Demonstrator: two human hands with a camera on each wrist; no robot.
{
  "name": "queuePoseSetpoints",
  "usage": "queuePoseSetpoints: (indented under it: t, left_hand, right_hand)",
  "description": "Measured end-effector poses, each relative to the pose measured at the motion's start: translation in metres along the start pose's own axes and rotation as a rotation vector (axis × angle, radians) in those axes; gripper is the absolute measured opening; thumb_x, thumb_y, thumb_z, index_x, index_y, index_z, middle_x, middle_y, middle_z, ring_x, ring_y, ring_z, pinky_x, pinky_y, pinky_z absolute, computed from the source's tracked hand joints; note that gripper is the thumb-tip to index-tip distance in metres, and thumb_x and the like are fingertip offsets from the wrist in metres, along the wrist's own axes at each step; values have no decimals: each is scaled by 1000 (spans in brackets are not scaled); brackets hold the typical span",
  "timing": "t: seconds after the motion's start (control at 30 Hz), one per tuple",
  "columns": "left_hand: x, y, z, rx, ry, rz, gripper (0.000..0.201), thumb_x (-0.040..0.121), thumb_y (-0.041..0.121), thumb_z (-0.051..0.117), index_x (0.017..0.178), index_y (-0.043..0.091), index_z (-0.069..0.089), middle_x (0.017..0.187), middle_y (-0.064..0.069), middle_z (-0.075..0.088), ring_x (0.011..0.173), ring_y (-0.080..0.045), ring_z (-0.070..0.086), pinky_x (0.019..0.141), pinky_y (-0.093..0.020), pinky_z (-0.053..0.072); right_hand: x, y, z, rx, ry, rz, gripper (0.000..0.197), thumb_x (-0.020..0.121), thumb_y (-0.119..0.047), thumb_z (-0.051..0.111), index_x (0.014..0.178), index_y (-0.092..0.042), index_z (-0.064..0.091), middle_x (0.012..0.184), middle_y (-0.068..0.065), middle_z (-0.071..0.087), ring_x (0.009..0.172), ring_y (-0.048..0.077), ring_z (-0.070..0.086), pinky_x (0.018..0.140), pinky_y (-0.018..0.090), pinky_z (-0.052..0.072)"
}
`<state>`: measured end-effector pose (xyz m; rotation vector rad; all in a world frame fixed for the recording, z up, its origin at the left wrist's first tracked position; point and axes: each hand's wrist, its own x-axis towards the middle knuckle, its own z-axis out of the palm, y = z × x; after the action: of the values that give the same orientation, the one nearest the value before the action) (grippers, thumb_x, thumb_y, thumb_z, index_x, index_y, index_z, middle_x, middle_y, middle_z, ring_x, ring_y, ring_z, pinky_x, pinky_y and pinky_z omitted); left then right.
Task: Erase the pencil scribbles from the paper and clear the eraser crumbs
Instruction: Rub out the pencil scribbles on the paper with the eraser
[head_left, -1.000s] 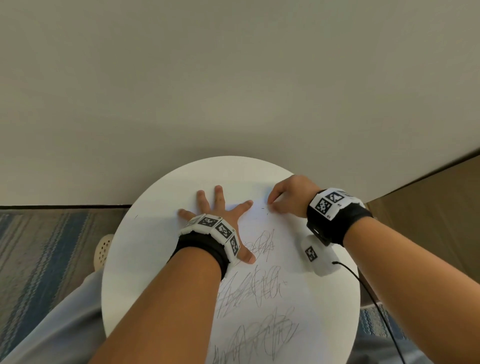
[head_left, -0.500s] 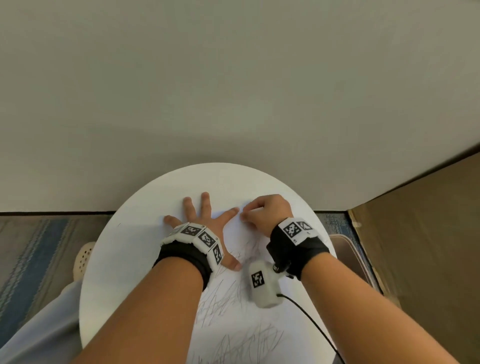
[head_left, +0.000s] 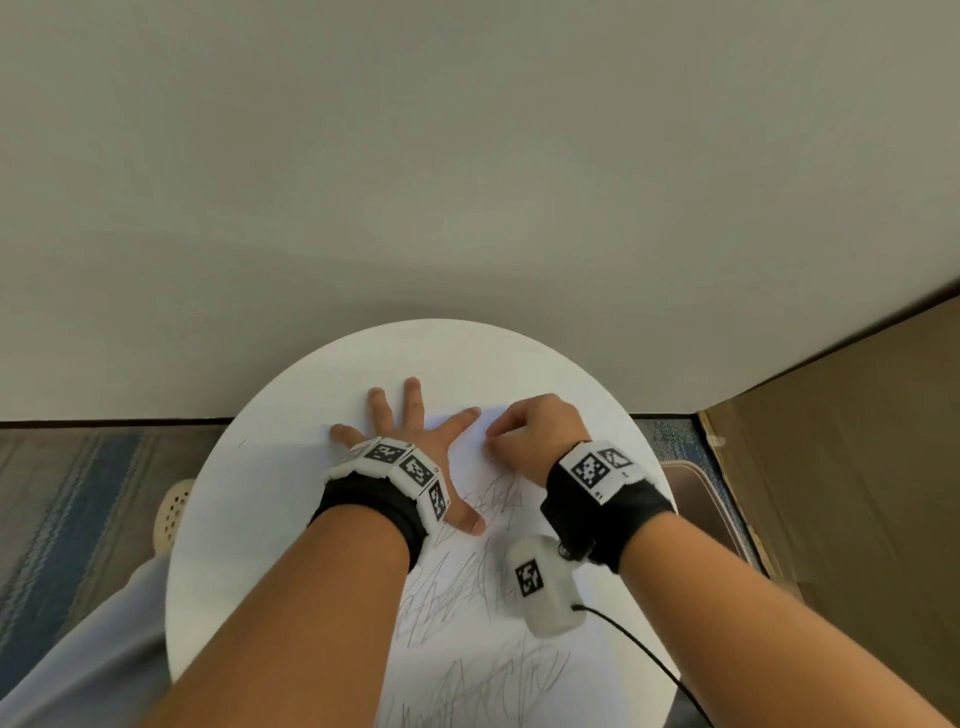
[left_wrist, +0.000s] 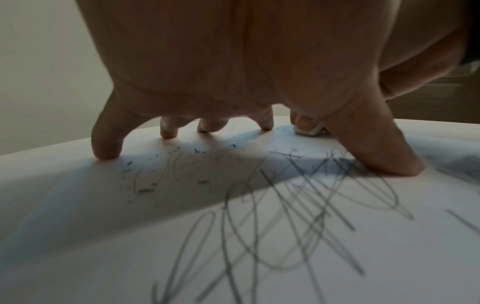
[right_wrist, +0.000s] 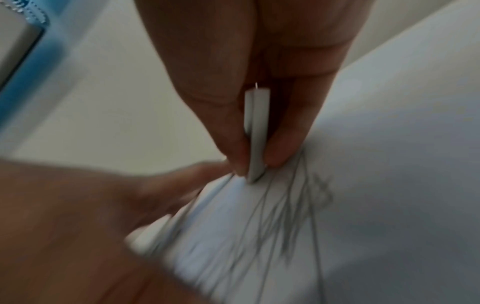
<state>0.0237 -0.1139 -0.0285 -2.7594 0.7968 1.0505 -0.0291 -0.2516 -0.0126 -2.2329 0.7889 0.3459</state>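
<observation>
With the left hand (head_left: 410, 457) spread flat on the paper (head_left: 519, 649) and the right hand (head_left: 530, 436) fingers pinching the eraser (right_wrist: 255, 131), a hard stroke could crease the sheet.

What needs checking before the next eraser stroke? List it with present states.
1. Paper pinned flat: ok, left hand is spread on it.
2. Eraser gripped: ok, right hand pinches it.
3. Eraser tip on the paper: ok.
4. Scribbles gone: not ok, several patches remain.
5. Crumbs cleared: not ok, they lie near the left fingers.
6. Paper tear-free: cannot tell.
</observation>
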Motion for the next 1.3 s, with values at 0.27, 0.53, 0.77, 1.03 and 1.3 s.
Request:
queuePoseSetpoints:
  t: [0.27,0.53,0.77,1.03,1.3]
  left_hand:
    - [-19,-14,-7,-88,84,-18,132,55,81,68,139,51,-29,150,-4,-40,143,-39,-22,106,-73,10]
    - [-101,-79,39,47,125,-15,92,87,64,51,153,30,-3,161,2,-12,147,-17,-10,117,-43,-5]
    - [-96,-77,45,-68,141,-21,85,77,66,62,148,36,25,159,12,12,147,-9,-4,117,-52,-8]
    - [-101,-83,53,-198,152,-111,78,73,67,67,141,49,34,160,17,7,147,-15,-3,113,-62,7]
    - [-98,-87,55,-256,134,-83,81,75,65,66,145,47,29,160,16,3,147,-16,-4,115,-59,5]
  right_hand:
    - [4,-13,-1,-147,34,-1,21,83,-12,54,95,-19,71,102,4,68,92,25,64,74,25,50]
    - [-7,-6,4,-258,13,54,35,89,-28,54,120,-12,49,118,12,57,102,32,57,76,29,42]
    - [-36,-21,14,-55,-12,13,42,94,-48,44,107,-9,54,108,16,63,98,34,61,79,35,46]
    - [-51,-42,95,1037,-380,211,37,99,-38,41,114,-6,52,86,15,70,70,24,69,65,30,60]
    - [-40,-50,81,1334,-267,177,35,101,-34,38,112,-4,53,90,14,65,79,22,64,75,29,54]
